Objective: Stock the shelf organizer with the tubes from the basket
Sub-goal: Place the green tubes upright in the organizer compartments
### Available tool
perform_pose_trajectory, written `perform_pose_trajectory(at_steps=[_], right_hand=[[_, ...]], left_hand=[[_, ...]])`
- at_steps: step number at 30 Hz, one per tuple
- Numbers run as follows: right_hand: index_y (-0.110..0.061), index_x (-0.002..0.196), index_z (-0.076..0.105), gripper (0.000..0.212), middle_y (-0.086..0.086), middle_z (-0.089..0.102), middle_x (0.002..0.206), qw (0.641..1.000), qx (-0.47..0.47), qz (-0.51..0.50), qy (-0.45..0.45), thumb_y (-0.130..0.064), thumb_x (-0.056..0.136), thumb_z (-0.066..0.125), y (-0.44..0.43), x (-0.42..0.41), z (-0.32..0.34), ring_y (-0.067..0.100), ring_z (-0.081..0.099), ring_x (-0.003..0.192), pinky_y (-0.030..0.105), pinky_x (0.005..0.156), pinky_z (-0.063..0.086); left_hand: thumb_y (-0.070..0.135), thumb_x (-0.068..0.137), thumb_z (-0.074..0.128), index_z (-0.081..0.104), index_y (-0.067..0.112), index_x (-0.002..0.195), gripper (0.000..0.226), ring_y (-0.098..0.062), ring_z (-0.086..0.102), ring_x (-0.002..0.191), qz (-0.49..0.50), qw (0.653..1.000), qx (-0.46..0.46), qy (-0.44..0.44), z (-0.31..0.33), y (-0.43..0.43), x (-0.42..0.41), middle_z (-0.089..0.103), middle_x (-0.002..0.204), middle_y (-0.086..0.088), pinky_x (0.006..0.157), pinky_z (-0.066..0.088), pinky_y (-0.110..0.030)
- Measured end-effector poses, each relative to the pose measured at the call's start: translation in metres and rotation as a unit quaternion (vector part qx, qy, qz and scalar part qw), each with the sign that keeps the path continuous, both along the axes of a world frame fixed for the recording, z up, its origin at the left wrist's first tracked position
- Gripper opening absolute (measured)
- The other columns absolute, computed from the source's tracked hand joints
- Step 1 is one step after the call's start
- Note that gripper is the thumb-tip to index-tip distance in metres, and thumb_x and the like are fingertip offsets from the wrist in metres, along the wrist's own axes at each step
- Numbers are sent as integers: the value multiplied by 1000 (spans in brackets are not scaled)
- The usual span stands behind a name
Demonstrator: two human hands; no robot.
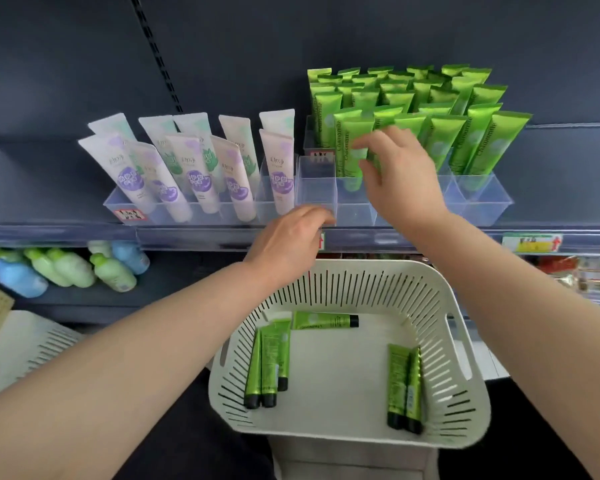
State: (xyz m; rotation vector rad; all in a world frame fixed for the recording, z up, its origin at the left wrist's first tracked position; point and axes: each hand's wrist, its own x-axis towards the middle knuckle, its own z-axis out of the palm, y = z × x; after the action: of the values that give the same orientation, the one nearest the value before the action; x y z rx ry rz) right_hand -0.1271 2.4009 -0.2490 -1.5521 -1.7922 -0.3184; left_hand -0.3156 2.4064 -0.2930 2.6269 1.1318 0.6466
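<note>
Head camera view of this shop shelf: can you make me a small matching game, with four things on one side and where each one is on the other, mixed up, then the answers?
Things
1. loose green tubes
2. pale purple-label tubes
3. blue and green bottles
4. right hand

Places
A. on the lower shelf, at the left
B. on a standing green tube in the right clear organizer
C. lying in the white basket
D. standing in the left clear organizer

Pairs: 1-C, 2-D, 3-A, 4-B
</note>
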Motion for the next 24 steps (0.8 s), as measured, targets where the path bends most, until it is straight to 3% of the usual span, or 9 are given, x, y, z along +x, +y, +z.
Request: perform_pose_trajectory(at_steps=[6, 11, 15, 20, 24], right_hand=[[-15, 100, 69, 25, 7, 65, 97, 987, -160, 34, -1, -2, 84, 56, -57, -18, -101, 32, 58, 90, 44, 72, 50], [-24, 110, 65, 34, -3, 61, 112, 934, -352, 37, -57, -4, 86, 51, -82, -21, -161, 22, 53, 108, 36, 90, 45], [-25, 121, 57, 39, -2, 57, 120, 882, -464, 12, -82, -4, 88, 50, -80, -25, -193, 20, 50, 112, 34, 90, 42], [-21, 126, 52, 40, 4, 53, 125, 819, -557, 15, -137, -5, 90, 50, -61, -37, -220, 25, 50, 115, 37, 96, 39], [-14, 131, 43, 44, 8, 45, 135, 801, -579, 24, -149, -4, 88, 49, -49, -43, -241, 26, 41, 125, 40, 99, 37]], left_hand=[[4, 94, 51, 56, 16, 127, 35, -19, 55, 118, 98, 988, -122, 17, -64, -32, -17, 58, 131, 0, 98, 44, -34], [-4, 89, 54, 51, 8, 130, 42, -19, 57, 114, 165, 947, -238, 137, -121, -57, -27, 58, 125, -7, 96, 43, -26], [-8, 84, 52, 53, 0, 119, 36, -29, 57, 105, 196, 899, -296, 258, -150, -63, -29, 59, 115, -16, 88, 49, -35], [-1, 82, 64, 34, -3, 138, 63, -39, 44, 121, 242, 851, -343, 317, -175, -64, -29, 41, 132, -23, 100, 41, -42], [1, 84, 56, 43, -2, 130, 48, -38, 44, 117, 222, 854, -337, 328, -190, -61, -29, 46, 128, -21, 99, 38, -43]])
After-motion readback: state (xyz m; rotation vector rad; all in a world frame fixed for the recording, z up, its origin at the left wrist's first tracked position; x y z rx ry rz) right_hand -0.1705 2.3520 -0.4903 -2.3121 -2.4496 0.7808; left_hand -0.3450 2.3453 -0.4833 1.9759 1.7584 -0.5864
